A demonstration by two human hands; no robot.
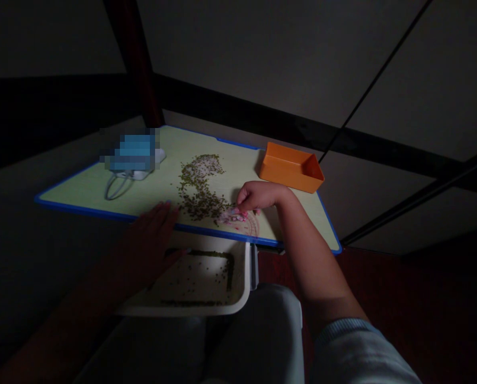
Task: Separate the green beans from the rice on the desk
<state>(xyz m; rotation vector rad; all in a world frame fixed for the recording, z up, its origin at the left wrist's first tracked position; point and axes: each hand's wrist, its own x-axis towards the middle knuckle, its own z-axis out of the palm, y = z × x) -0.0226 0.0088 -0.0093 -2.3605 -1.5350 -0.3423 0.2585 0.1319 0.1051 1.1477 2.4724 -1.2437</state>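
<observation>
A person sits at a pale yellow tabletop (206, 140) edged in blue, with small green beans (200, 208) scattered in a long, uneven patch across its middle. Toward the far end of that patch, paler grains (209, 166) mix in with the beans. The right hand (258, 195) is at the near right end of the scatter, just beside the beans and above a pink printed pattern (251, 226) on the surface. Its fingers are curled inward with the thumb close to the index finger (whether anything is pinched between them, I cannot tell). The left hand (152, 232), deep in shadow, lies over the blue near edge, its fingers extended and loosely spread, the tips close to the left side of the bean patch. Its thumb reaches out above a white tub (244, 298) below the tabletop, where more dark bits gather along the inside edges and a few dot the bottom. An orange tray (289, 180) stands beyond the right hand, near the far right corner; at far left sits a blurred blue object (134, 152) with a grey loop (116, 185).
</observation>
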